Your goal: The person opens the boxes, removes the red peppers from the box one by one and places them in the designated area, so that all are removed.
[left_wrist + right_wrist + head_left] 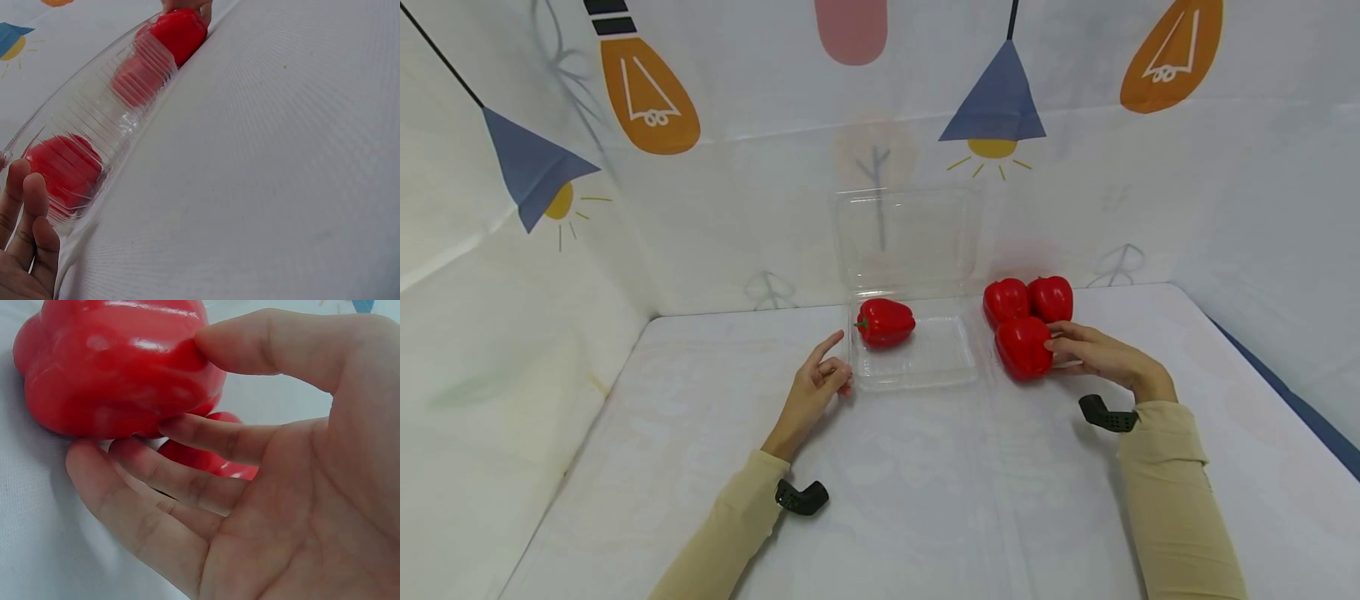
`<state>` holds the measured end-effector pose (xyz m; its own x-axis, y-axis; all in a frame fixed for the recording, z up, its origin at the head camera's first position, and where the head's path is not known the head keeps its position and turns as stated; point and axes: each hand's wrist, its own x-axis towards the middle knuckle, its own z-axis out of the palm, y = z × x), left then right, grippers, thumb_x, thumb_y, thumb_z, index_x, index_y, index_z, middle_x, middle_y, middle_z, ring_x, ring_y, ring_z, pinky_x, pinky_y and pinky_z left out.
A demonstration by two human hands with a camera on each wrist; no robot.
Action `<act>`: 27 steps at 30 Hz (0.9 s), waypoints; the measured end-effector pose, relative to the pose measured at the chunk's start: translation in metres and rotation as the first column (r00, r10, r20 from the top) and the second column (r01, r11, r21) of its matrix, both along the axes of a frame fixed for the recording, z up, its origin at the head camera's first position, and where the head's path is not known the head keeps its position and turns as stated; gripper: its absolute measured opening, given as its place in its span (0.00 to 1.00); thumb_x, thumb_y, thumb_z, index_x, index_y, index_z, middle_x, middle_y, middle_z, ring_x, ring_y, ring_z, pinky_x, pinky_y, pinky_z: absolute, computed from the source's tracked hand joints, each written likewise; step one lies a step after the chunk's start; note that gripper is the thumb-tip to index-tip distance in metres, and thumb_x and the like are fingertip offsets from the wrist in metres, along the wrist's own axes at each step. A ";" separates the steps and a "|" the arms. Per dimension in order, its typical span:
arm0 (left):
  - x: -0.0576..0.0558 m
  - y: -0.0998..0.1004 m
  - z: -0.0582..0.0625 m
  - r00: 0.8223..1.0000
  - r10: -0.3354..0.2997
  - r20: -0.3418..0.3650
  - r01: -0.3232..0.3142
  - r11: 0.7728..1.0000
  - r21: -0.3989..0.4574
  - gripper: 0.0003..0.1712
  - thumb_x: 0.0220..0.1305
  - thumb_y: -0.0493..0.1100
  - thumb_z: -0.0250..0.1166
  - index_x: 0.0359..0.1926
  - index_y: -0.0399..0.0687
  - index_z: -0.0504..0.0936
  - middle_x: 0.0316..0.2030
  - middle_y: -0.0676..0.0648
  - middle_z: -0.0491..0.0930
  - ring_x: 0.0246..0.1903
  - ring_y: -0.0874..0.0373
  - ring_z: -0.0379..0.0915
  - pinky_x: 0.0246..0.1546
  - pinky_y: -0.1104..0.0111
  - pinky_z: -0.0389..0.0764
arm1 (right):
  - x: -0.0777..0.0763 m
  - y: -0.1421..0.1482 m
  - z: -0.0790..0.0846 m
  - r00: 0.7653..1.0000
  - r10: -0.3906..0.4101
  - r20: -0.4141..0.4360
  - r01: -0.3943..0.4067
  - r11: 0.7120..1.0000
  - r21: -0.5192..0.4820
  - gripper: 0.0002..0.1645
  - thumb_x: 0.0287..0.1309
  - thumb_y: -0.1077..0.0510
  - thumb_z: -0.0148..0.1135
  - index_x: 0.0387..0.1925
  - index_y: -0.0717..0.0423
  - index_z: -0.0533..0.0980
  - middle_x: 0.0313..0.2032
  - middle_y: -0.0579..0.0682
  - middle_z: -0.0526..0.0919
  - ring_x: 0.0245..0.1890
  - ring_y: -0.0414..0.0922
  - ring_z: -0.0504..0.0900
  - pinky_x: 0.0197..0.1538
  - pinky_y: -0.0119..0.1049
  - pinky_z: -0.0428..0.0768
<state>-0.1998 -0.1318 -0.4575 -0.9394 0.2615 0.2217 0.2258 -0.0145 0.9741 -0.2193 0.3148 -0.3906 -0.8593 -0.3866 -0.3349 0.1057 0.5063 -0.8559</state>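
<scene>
A clear plastic clamshell box [917, 375] lies on the table with its lid [910, 237] raised at the back. Inside, at the left, one red bell pepper [886, 323] rests on its side, green stem pointing left. My left hand [820, 383] is beside the box's left edge, index finger extended and the others loosely bent, holding nothing. To the right of the box my right hand [1097, 354] grips the front red bell pepper [1022, 350] between thumb and fingers; in the right wrist view the thumb [250, 344] presses its side and fingertips reach its underside.
Two more red bell peppers, a left one [1006, 302] and a right one [1051, 298], stand just behind the gripped one. A white cloth [880, 500] covers the table. Behind it hangs a white curtain [760, 208] printed with lamps and bulbs.
</scene>
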 end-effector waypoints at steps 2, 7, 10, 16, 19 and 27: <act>0.000 0.000 0.000 1.000 0.001 0.002 -0.001 1.000 -0.001 0.34 0.67 0.35 0.56 0.71 0.43 0.55 0.29 0.52 0.76 0.26 0.65 0.74 0.33 0.76 0.79 | 0.000 -0.001 0.001 1.000 0.002 0.001 -0.002 1.000 -0.001 0.39 0.69 0.49 0.46 0.70 0.64 0.46 0.62 0.66 0.64 0.56 0.49 0.75 0.59 0.48 0.75; 0.000 0.000 0.001 1.000 0.005 0.004 -0.005 1.000 -0.009 0.34 0.67 0.36 0.57 0.71 0.44 0.55 0.29 0.52 0.76 0.26 0.65 0.74 0.33 0.76 0.79 | 0.000 -0.002 0.002 1.000 0.006 -0.003 -0.006 1.000 0.012 0.39 0.68 0.48 0.47 0.70 0.64 0.46 0.63 0.66 0.63 0.58 0.53 0.73 0.59 0.50 0.75; 0.000 0.000 0.001 1.000 0.005 0.000 -0.005 1.000 -0.009 0.34 0.67 0.36 0.57 0.71 0.43 0.55 0.29 0.50 0.76 0.26 0.65 0.74 0.33 0.76 0.79 | 0.001 -0.002 0.003 1.000 0.010 -0.003 -0.010 1.000 0.018 0.40 0.68 0.48 0.47 0.70 0.64 0.46 0.63 0.67 0.63 0.58 0.54 0.73 0.60 0.50 0.74; 0.001 0.000 0.001 1.000 0.000 0.002 0.000 1.000 -0.003 0.34 0.67 0.35 0.56 0.71 0.42 0.55 0.30 0.45 0.75 0.26 0.65 0.74 0.33 0.76 0.79 | 0.002 -0.001 0.003 1.000 0.010 -0.012 -0.009 0.998 0.061 0.41 0.67 0.46 0.48 0.70 0.62 0.47 0.64 0.66 0.62 0.59 0.56 0.72 0.59 0.50 0.75; 0.002 0.000 0.001 1.000 0.002 0.006 -0.002 1.000 -0.008 0.34 0.67 0.35 0.56 0.71 0.43 0.55 0.30 0.47 0.75 0.26 0.66 0.74 0.33 0.76 0.79 | 0.002 0.000 0.003 1.000 0.014 -0.027 -0.012 0.996 0.092 0.42 0.66 0.44 0.50 0.70 0.61 0.47 0.64 0.66 0.61 0.58 0.59 0.72 0.59 0.51 0.75; 0.001 0.000 0.001 1.000 0.008 -0.001 -0.008 1.000 -0.012 0.34 0.67 0.36 0.57 0.71 0.46 0.56 0.30 0.48 0.75 0.26 0.65 0.74 0.33 0.76 0.79 | 0.004 0.002 0.003 0.998 0.017 -0.058 -0.011 0.994 0.110 0.41 0.62 0.46 0.55 0.69 0.58 0.51 0.62 0.63 0.64 0.57 0.55 0.71 0.55 0.48 0.78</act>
<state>-0.1986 -0.1317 -0.4566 -0.9413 0.2566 0.2194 0.2266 -0.0014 0.9740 -0.2157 0.3166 -0.3873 -0.8734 -0.3624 -0.3253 0.0495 0.5985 -0.7996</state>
